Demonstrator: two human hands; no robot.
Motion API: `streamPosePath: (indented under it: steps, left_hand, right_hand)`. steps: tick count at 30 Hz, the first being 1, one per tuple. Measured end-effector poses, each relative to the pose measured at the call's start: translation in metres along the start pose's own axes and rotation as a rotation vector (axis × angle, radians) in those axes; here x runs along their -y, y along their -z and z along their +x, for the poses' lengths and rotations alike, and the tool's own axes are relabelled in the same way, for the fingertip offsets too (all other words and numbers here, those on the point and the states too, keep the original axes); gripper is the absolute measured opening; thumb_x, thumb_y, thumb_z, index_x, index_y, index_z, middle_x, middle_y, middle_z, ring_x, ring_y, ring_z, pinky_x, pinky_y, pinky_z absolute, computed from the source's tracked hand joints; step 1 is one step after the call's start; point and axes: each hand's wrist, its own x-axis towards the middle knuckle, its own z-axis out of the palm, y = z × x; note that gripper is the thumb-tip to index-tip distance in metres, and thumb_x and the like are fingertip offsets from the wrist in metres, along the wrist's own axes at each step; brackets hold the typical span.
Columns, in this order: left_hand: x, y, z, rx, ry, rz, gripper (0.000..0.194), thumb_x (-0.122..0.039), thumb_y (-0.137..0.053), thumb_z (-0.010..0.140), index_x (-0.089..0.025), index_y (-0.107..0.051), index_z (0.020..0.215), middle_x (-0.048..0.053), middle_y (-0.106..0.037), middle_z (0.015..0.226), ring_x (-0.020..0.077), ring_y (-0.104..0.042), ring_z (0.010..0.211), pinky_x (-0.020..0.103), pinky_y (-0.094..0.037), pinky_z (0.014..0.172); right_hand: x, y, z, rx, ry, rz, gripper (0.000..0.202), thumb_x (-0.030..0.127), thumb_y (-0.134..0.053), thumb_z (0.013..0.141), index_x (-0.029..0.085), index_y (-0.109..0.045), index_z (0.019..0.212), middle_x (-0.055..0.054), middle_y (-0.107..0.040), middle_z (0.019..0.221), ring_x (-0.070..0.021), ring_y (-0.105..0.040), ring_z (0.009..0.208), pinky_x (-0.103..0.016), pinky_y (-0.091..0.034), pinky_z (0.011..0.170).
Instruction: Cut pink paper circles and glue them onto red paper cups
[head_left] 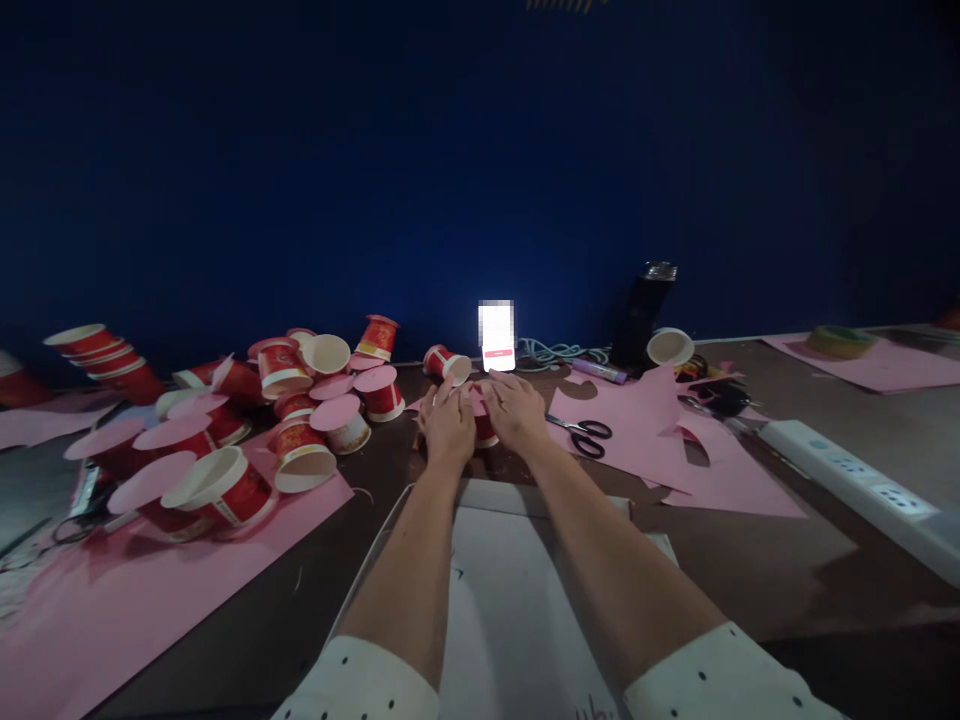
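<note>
A red paper cup (484, 425) stands at the middle of the table, with a bit of pink paper at its top. From its left side my left hand (448, 422) presses on it, and my right hand (516, 410) presses from the right. My palms and wrists partly cover the cup, so its full shape is hidden. Just behind my left hand lies another red paper cup (447, 364), tipped with its white mouth toward me. Black-handled scissors (589, 436) lie right of my right hand on cut pink paper (637, 425).
Several red cups with pink discs (336, 412) crowd the left, some on a pink sheet (225, 580). A lit phone (497, 335) stands behind my hands. Rightward are a glue stick (598, 371), a dark bottle (643, 315) and a power strip (847, 480). A white box (510, 590) lies under my forearms.
</note>
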Motion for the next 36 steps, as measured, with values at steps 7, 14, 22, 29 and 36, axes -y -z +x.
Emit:
streamPosePath:
  steps: [7,14,22,29,36]
  left_hand:
    - [0.009,-0.003,0.006,-0.113,-0.069,-0.108,0.051,-0.036,-0.022,0.095,-0.018,-0.046,0.136,0.008,-0.037,0.148,0.0211,-0.03,0.138,0.043,-0.022,0.114]
    - [0.0,0.0,-0.001,-0.033,0.028,-0.03,0.049,-0.042,-0.024,0.094,-0.03,-0.047,0.135,0.001,-0.037,0.148,0.0276,-0.023,0.14,0.055,-0.018,0.112]
    - [-0.005,-0.001,-0.004,0.01,0.048,0.052,0.047,-0.04,-0.025,0.094,-0.031,-0.053,0.13,-0.001,-0.039,0.147,0.0314,-0.024,0.138,0.06,-0.016,0.11]
    - [0.003,-0.004,0.001,-0.018,0.028,-0.051,0.049,-0.039,-0.024,0.094,-0.027,-0.048,0.135,0.002,-0.037,0.148,0.0275,-0.026,0.139,0.052,-0.02,0.112]
    - [0.003,-0.003,0.0,-0.055,0.03,-0.057,0.05,-0.038,-0.025,0.094,-0.024,-0.045,0.137,0.002,-0.04,0.146,0.0269,-0.025,0.139,0.052,-0.018,0.113]
  right_hand:
    - [-0.018,-0.001,0.01,-0.128,-0.089,0.246,0.046,0.045,-0.025,0.096,0.029,-0.058,0.125,-0.001,-0.052,0.136,-0.0184,-0.045,0.127,-0.037,-0.035,0.106]
    - [-0.024,-0.007,0.007,-0.112,-0.043,0.168,0.046,0.045,-0.028,0.095,0.03,-0.056,0.127,-0.002,-0.052,0.137,-0.0204,-0.042,0.129,-0.04,-0.033,0.107]
    - [-0.01,-0.013,-0.004,-0.068,-0.009,0.01,0.04,0.041,-0.031,0.095,0.035,-0.058,0.124,0.004,-0.054,0.134,-0.0249,-0.042,0.127,-0.048,-0.033,0.106]
    - [-0.014,-0.013,0.0,-0.068,-0.018,0.092,0.044,0.041,-0.029,0.096,0.029,-0.053,0.13,-0.001,-0.053,0.136,-0.0236,-0.044,0.126,-0.045,-0.033,0.106]
    - [-0.02,-0.012,0.003,-0.15,0.0,0.109,0.05,0.04,-0.024,0.096,0.021,-0.043,0.139,-0.006,-0.045,0.143,-0.0208,-0.039,0.131,-0.04,-0.029,0.109]
